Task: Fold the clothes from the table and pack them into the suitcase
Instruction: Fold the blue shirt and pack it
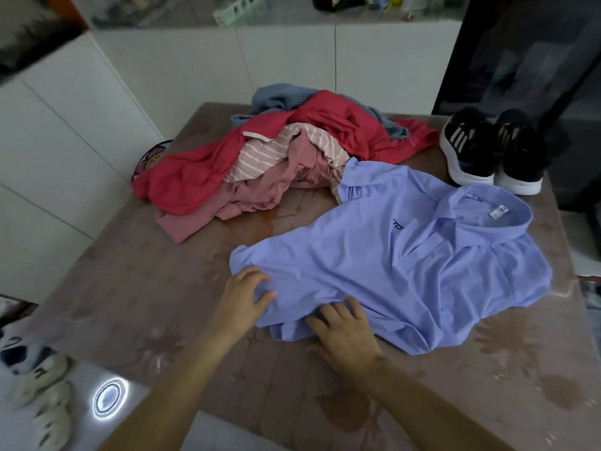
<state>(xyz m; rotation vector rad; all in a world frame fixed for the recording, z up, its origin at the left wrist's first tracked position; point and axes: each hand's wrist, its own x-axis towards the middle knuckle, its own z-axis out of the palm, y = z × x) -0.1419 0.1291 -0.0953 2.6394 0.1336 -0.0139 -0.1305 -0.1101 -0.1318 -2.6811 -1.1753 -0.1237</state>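
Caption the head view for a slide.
Left hand and right hand rest on the blue polo shirt on the table, clothes pile behind.

A light blue polo shirt (390,265) lies spread on the brown patterned desk (136,288) right of centre, its collar toward the upper right. Both hands are on its lower hem: the left hand (242,297) at the hem's left corner, where the cloth bunches, and the right hand (344,333) pressing flat just beside it. Above centre sits a crumpled pile of clothes (260,157), red, pink and striped. Black sneakers (487,151) stand at the upper right.
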